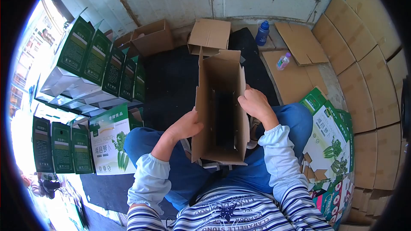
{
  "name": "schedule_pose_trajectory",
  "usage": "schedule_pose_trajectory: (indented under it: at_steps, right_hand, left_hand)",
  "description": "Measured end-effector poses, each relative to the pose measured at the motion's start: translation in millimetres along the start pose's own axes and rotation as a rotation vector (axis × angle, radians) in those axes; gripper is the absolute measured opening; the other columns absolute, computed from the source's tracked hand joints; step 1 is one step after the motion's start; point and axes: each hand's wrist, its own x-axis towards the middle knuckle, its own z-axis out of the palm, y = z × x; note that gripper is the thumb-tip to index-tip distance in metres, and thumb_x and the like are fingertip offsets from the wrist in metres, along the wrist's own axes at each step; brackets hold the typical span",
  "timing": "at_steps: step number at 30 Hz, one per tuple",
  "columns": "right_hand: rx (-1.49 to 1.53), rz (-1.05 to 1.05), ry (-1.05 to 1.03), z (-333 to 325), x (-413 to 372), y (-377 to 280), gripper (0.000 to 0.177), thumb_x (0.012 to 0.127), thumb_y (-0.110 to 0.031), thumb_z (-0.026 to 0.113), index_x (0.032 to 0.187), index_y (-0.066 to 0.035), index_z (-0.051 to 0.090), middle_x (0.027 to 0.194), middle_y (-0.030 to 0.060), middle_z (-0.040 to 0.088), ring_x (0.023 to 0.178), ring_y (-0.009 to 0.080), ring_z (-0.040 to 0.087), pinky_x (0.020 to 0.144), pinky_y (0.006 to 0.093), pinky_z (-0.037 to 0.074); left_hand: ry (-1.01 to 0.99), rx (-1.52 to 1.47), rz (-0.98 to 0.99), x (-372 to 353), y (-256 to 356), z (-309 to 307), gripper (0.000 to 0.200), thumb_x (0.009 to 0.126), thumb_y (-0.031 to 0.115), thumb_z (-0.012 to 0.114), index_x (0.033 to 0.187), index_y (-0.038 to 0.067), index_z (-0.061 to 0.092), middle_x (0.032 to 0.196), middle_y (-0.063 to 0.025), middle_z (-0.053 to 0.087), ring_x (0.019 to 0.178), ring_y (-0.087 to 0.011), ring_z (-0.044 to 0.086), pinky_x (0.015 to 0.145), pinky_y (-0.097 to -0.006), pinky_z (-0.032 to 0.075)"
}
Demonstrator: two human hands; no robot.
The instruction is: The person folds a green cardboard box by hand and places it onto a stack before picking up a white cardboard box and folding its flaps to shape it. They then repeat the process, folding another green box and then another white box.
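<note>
An open brown cardboard box (221,147) stands between my knees, its top and bottom both open so that the dark mat shows through. My left hand (185,125) is closed on the box's left wall, near a flap edge. On the opposite side, my right hand (255,103) grips the right wall, with its thumb and fingers at the edge. The flaps point upward around the opening.
Green and white printed boxes (112,139) are stacked at the left. Flat printed cartons (327,139) lie at the right. Brown boxes (364,94) form a wall beyond. Ahead are a cardboard box (209,33), a blue bottle (262,33) and a small bottle (283,61).
</note>
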Motion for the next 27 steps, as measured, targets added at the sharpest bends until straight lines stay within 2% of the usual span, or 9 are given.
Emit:
schedule_pose_trajectory:
  at_steps: [3, 6, 9, 12, 15, 21, 24, 26, 27]
  right_hand:
    - [-0.109, 0.025, -0.029, 9.7, 6.9, 12.3, 0.036, 0.079, -0.016, 0.047, 0.110, 0.004, 0.051, 0.090, 0.0281, 0.064, 0.089, 0.0409, 0.063, 0.084, 0.0458, 0.048]
    - [-0.090, 0.022, -0.011, 21.0, 8.8, 12.4, 0.036, 0.080, -0.016, 0.046, 0.108, 0.005, 0.052, 0.092, 0.0293, 0.064, 0.091, 0.0413, 0.062, 0.085, 0.0459, 0.048]
    - [-0.033, 0.073, 0.003, 19.2, 6.3, 11.4, 0.035, 0.079, -0.016, 0.045, 0.107, 0.005, 0.052, 0.095, 0.0299, 0.063, 0.093, 0.0418, 0.061, 0.086, 0.0462, 0.047]
    - [-0.017, 0.074, 0.037, 23.3, 2.2, 11.3, 0.035, 0.079, -0.016, 0.044, 0.106, 0.005, 0.053, 0.098, 0.0302, 0.063, 0.095, 0.0419, 0.061, 0.087, 0.0463, 0.047]
    - [-0.056, 0.079, 0.038, 24.9, 3.1, 15.1, 0.035, 0.080, -0.016, 0.044, 0.107, 0.004, 0.053, 0.099, 0.0304, 0.062, 0.096, 0.0421, 0.060, 0.088, 0.0466, 0.046]
    - [-0.053, 0.088, 0.009, 21.3, -3.8, 10.3, 0.037, 0.081, -0.018, 0.044, 0.112, 0.001, 0.052, 0.105, 0.0271, 0.062, 0.101, 0.0411, 0.058, 0.091, 0.0467, 0.044]
    - [-0.042, 0.083, 0.006, 22.0, -3.8, 8.8, 0.038, 0.081, -0.018, 0.043, 0.113, 0.001, 0.052, 0.105, 0.0271, 0.062, 0.101, 0.0413, 0.058, 0.091, 0.0469, 0.044]
    - [-0.044, 0.080, -0.003, 21.9, -2.1, 8.5, 0.038, 0.081, -0.018, 0.043, 0.113, 0.001, 0.051, 0.104, 0.0272, 0.062, 0.101, 0.0415, 0.058, 0.091, 0.0470, 0.043]
    - [-0.051, 0.078, -0.011, 23.2, -0.4, 10.0, 0.039, 0.081, -0.019, 0.043, 0.114, 0.001, 0.051, 0.104, 0.0272, 0.062, 0.101, 0.0416, 0.058, 0.091, 0.0471, 0.043]
  left_hand:
    - [0.047, -0.079, 0.067, 4.9, -9.7, 14.8, 0.057, 0.075, 0.000, 0.045, 0.132, -0.005, 0.038, 0.102, -0.0217, 0.059, 0.076, -0.0280, 0.065, 0.065, -0.0334, 0.051]
    - [0.041, -0.125, -0.081, 7.1, 2.3, 12.9, 0.053, 0.076, 0.000, 0.044, 0.129, -0.005, 0.042, 0.112, -0.0222, 0.053, 0.076, -0.0281, 0.065, 0.061, -0.0329, 0.052]
    - [0.049, -0.021, -0.056, 10.1, -11.6, 17.5, 0.053, 0.076, 0.000, 0.044, 0.129, -0.005, 0.041, 0.121, -0.0220, 0.045, 0.076, -0.0276, 0.064, 0.058, -0.0323, 0.053]
    - [0.068, 0.063, 0.062, 8.7, -20.1, 22.0, 0.054, 0.077, 0.000, 0.043, 0.130, -0.007, 0.038, 0.123, -0.0225, 0.041, 0.070, -0.0264, 0.064, 0.054, -0.0324, 0.052]
    - [-0.025, -0.105, -0.005, 1.7, -10.8, 20.9, 0.054, 0.078, 0.001, 0.043, 0.130, -0.009, 0.036, 0.122, -0.0237, 0.042, 0.070, -0.0279, 0.064, 0.053, -0.0335, 0.052]
    - [0.083, -0.089, -0.092, 4.4, -14.6, 28.7, 0.056, 0.078, 0.003, 0.045, 0.131, -0.010, 0.033, 0.114, -0.0273, 0.052, 0.081, -0.0315, 0.066, 0.059, -0.0342, 0.054]
    - [0.109, -0.036, -0.199, -4.0, 4.5, 24.6, 0.052, 0.078, 0.004, 0.045, 0.127, -0.010, 0.035, 0.111, -0.0282, 0.055, 0.090, -0.0361, 0.064, 0.070, -0.0357, 0.054]
    - [0.246, 0.231, -0.015, 10.2, -33.3, 33.3, 0.056, 0.080, 0.010, 0.052, 0.132, -0.004, 0.034, 0.113, -0.0243, 0.054, 0.095, -0.0314, 0.061, 0.073, -0.0349, 0.052]
    - [0.315, 0.366, 0.076, 6.7, -27.5, 31.5, 0.059, 0.081, 0.012, 0.056, 0.134, -0.001, 0.034, 0.114, -0.0223, 0.054, 0.098, -0.0290, 0.060, 0.074, -0.0345, 0.051]
